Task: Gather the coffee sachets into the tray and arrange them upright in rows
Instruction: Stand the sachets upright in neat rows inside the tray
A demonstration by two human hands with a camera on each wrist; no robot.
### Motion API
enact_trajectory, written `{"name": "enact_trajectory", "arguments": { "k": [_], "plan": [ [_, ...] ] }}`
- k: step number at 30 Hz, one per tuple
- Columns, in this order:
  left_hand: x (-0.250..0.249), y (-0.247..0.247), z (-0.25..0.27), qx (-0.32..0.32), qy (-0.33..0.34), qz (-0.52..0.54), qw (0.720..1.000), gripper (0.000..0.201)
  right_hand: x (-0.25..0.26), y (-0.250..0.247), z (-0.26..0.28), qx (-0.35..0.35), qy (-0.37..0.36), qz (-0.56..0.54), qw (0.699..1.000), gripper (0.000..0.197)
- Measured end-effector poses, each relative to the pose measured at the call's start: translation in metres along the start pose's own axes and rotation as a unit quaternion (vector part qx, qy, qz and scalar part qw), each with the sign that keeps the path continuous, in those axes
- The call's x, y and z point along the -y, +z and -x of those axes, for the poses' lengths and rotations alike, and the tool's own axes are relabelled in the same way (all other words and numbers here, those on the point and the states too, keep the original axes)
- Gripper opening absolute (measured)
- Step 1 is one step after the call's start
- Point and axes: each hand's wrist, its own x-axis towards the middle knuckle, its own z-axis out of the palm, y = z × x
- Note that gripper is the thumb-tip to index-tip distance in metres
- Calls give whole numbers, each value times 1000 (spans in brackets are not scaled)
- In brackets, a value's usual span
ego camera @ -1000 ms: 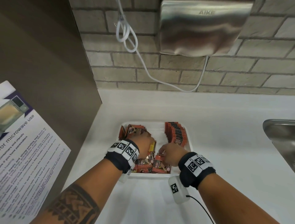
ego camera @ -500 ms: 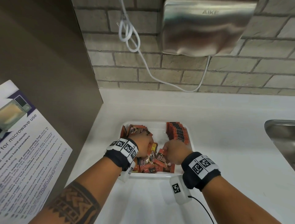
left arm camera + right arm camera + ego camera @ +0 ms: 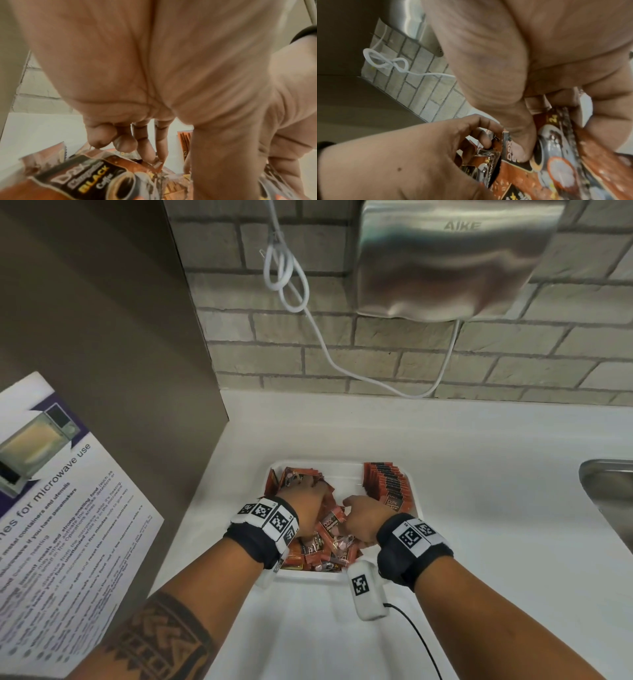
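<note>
A white tray (image 3: 342, 472) sits on the white counter (image 3: 479, 474). A neat upright row of orange-brown coffee sachets (image 3: 387, 486) stands along its right side. Loose sachets (image 3: 325, 549) lie jumbled at the front, and more lean at the back left (image 3: 294, 475). My left hand (image 3: 305, 505) is in the tray's left half, its fingers (image 3: 147, 151) curled round a few sachets (image 3: 489, 152); a "Black Coffee" sachet (image 3: 96, 175) lies just under the wrist. My right hand (image 3: 361, 515) is mid-tray, pinching one sachet (image 3: 556, 155) under its thumb (image 3: 522, 146).
A steel sink (image 3: 609, 491) is set into the counter at the right. On the brick wall above hang a steel hand dryer (image 3: 455, 258) and a looped white cord (image 3: 294, 285). A brown panel (image 3: 102, 337) with a microwave notice (image 3: 51, 508) closes the left side.
My right hand has lifted from the front pile toward the middle of the tray with a sachet. My left hand has shifted slightly further back.
</note>
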Motion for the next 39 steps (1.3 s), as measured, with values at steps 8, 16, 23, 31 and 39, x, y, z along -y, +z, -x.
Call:
{"name": "enact_trajectory", "arguments": {
  "k": [8, 16, 23, 31, 39],
  "plan": [
    [8, 1, 1, 12, -1, 5, 1000, 115, 2, 1, 0, -18, -33, 43, 998, 38],
    [9, -1, 2, 23, 0, 12, 1000, 123, 4, 6, 4, -67, -23, -18, 997, 28],
    [10, -4, 4, 31, 1, 32, 999, 123, 4, 3, 14, -95, -36, -102, 990, 15],
    [11, -3, 6, 44, -20, 37, 998, 123, -2, -6, 25, -86, -22, -162, 983, 11],
    [9, -4, 5, 30, -16, 38, 999, 112, -13, -13, 31, -89, -14, -180, 980, 18]
  ]
}}
